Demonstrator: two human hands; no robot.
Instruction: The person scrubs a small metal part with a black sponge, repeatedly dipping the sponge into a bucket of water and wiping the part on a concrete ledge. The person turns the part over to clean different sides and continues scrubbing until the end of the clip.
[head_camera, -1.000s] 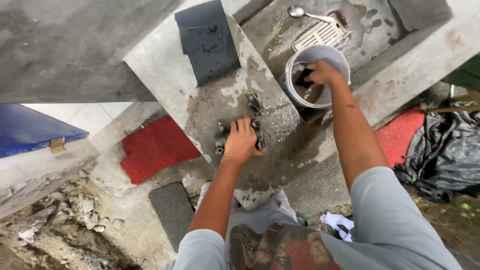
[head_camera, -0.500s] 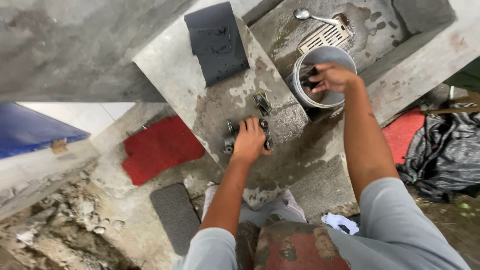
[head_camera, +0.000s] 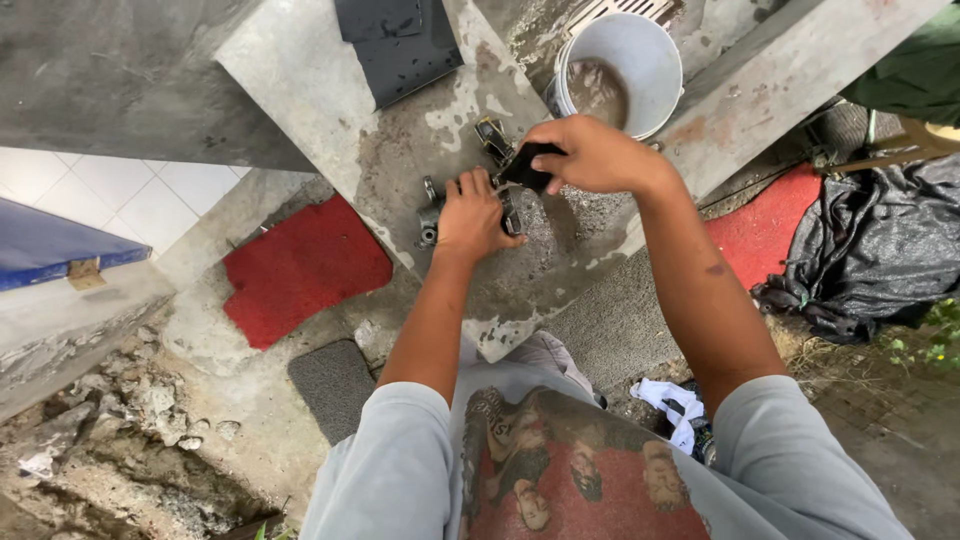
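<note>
My left hand (head_camera: 472, 213) presses down on a dark metal part (head_camera: 432, 215) that lies on a wet concrete ledge (head_camera: 330, 110). My right hand (head_camera: 590, 152) is closed on a small black brush-like tool (head_camera: 525, 167), held just right of the left hand over the part. A second small metal piece (head_camera: 492, 135) rests on the ledge just beyond the hands. A white bucket (head_camera: 650, 60) with murky water stands behind my right hand.
A dark flat slab (head_camera: 400, 45) lies on the ledge at the back. Red mats (head_camera: 300, 265) (head_camera: 755, 230) and a grey pad (head_camera: 332, 385) lie on the ground. A black plastic sheet (head_camera: 880, 250) is bunched at right; rubble (head_camera: 110, 420) at lower left.
My right hand has come out of the bucket and moved down-left to the metal part beside my left hand. The view has tilted closer to the ledge.
</note>
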